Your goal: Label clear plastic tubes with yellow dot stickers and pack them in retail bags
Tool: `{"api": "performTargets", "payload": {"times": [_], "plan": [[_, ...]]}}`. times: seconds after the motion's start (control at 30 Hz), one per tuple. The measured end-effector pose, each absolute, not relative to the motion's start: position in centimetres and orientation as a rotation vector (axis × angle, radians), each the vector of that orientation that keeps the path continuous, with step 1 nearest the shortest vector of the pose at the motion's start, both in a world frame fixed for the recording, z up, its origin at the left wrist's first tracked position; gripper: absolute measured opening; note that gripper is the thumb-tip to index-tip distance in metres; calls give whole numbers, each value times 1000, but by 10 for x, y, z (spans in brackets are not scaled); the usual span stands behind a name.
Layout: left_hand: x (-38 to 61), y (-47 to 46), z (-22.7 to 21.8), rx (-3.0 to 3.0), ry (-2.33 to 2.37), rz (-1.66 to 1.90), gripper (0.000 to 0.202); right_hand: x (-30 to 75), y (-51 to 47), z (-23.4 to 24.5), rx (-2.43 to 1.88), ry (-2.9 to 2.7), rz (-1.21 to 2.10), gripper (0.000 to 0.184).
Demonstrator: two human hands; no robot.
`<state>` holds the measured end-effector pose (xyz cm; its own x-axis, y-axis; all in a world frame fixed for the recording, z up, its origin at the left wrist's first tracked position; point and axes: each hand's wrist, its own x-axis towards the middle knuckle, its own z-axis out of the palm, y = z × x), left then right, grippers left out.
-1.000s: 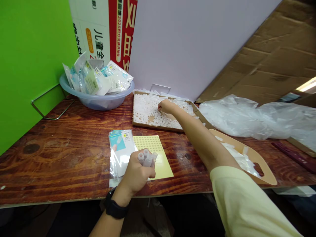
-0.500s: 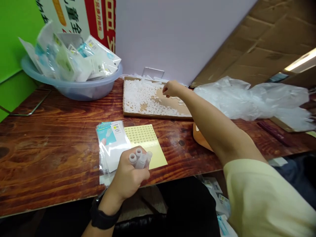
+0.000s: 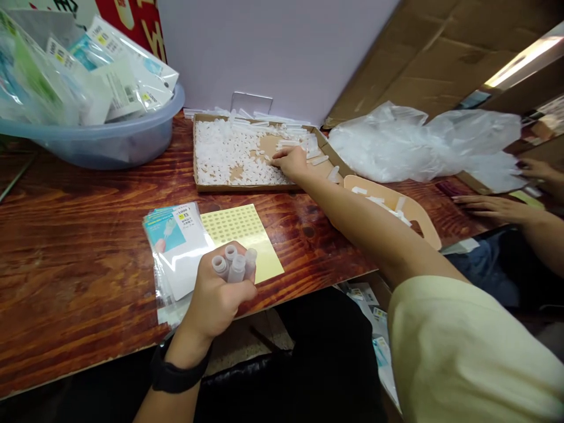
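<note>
Left hand: the four small translucent white plastic bottles (image 3: 231, 264) are gripped upright in the left hand (image 3: 219, 296), fingers curled closed around them, above the table's front edge.

Right hand: the right hand (image 3: 288, 163) is extended palm down, fingers loosely together, over the small white plastic pieces (image 3: 229, 154); whether any piece is held cannot be told.

Tray: the pieces are heaped in a shallow brown cardboard tray (image 3: 247, 188), covering most of its floor; bare cardboard is exposed near the right hand.

Nearby: a few pieces lie on a tan shaped board with a cut-out handle (image 3: 423, 223).

Front: a stack of clear printed packets (image 3: 176, 247) lies beside a yellow dotted sheet (image 3: 238, 232) on the varnished wooden table (image 3: 88, 235).

Rear: a pale blue plastic basin (image 3: 101, 144) is filled with packets.

Far right: a co-worker's hands (image 3: 493, 208) are seen apart.
</note>
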<state>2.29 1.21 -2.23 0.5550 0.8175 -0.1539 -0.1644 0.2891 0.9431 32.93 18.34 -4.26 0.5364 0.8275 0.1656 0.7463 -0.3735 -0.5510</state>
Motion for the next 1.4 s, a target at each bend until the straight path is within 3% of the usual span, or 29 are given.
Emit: {"api": "performTargets", "payload": {"times": [0.53,0.87,1.17,1.4], "plan": [[22,16,-18,1027,695,744,14,323,195,-48,-2254,-1329,110,25],[22,17,-17,979,681,718,16,323,213,-28,-2335,-1748,35,30],[23,19,-17,984,676,711,16,313,238,6,-2428,-2224,-1,20],[23,19,-18,973,688,699,16,314,243,-7,-2487,-2227,39,13]]}}
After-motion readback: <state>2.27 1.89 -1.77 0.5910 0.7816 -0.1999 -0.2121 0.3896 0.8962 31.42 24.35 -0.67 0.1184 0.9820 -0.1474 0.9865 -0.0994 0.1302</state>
